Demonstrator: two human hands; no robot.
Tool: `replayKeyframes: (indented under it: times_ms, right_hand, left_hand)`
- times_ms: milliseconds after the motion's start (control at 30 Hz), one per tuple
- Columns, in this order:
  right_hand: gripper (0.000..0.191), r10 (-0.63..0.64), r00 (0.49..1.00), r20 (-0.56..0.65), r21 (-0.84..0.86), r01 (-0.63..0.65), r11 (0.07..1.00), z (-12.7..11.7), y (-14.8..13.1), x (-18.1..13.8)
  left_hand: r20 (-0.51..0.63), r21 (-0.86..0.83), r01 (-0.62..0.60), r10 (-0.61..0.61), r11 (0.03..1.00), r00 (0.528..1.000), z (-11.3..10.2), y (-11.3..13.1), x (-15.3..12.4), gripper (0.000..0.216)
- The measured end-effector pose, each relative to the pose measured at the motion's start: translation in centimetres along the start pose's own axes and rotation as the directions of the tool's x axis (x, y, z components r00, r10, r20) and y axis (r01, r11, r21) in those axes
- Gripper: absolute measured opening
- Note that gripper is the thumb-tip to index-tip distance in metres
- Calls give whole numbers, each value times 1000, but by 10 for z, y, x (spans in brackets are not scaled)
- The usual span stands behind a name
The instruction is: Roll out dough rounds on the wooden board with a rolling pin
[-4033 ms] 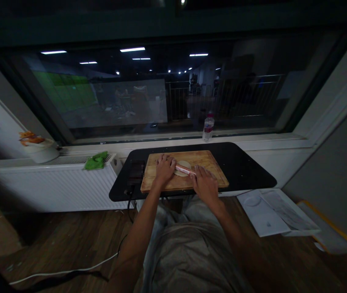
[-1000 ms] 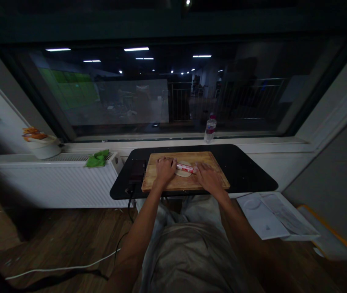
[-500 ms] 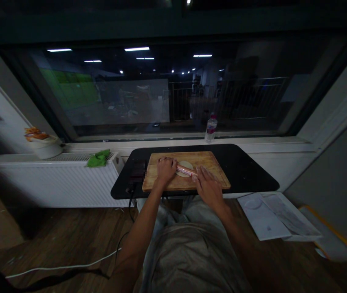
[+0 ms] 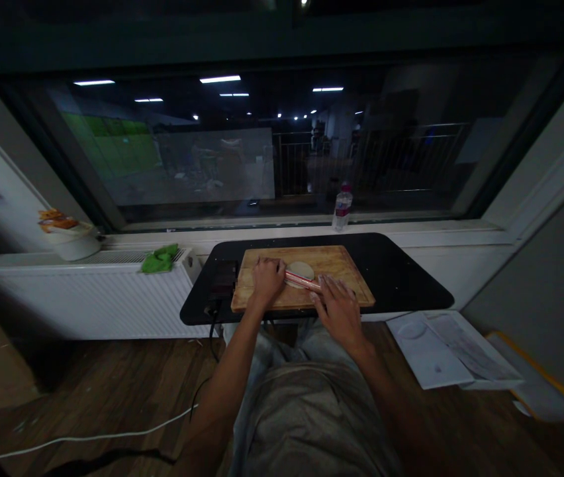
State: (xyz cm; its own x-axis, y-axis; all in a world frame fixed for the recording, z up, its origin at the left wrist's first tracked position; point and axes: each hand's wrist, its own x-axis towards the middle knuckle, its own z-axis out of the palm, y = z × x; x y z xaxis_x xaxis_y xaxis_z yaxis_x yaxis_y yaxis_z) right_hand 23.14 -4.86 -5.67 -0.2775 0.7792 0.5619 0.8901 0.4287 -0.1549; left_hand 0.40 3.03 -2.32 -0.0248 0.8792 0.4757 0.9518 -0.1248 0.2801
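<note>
A wooden cutting board point(image 4: 346, 262) lies on a small black table point(image 4: 401, 278). On the board sits a flat pale round of dough point(image 4: 302, 269). A thin red and white roller point(image 4: 300, 279) lies across the near edge of the dough. My left hand point(image 4: 267, 278) rests palm down on the roller's left end, fingers flat. My right hand point(image 4: 337, 306) presses its outstretched fingers on the roller's right end.
A water bottle point(image 4: 342, 207) stands on the windowsill behind the table. A white radiator point(image 4: 78, 298) at the left carries a green cloth point(image 4: 159, 260) and a white pot point(image 4: 69, 242). Papers point(image 4: 441, 351) lie on the floor at the right, a white cable point(image 4: 103, 437) at the left.
The roller has rolled back toward me across the dough, and my right hand has drawn nearer with it. More of the dough now shows beyond the roller.
</note>
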Motion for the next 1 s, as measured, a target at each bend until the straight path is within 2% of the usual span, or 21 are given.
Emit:
replayKeyframes:
  times_ms: [167, 433, 1000]
  right_hand:
    - [61, -16, 1000, -27, 15, 17, 1000, 0, -3, -4]
    - [56, -76, 987, -144, 9, 78, 997, 6, -3, -12]
    - [62, -78, 984, -158, -46, 72, 996, 9, -24, -32]
  left_hand:
    - [-1, 0, -2, 2, 1000, 1000, -3, -2, -6, 43]
    - [6, 7, 42, -42, 999, 999, -9, -3, -13, 41]
    - [13, 7, 70, -70, 998, 997, -5, -8, -22, 40]
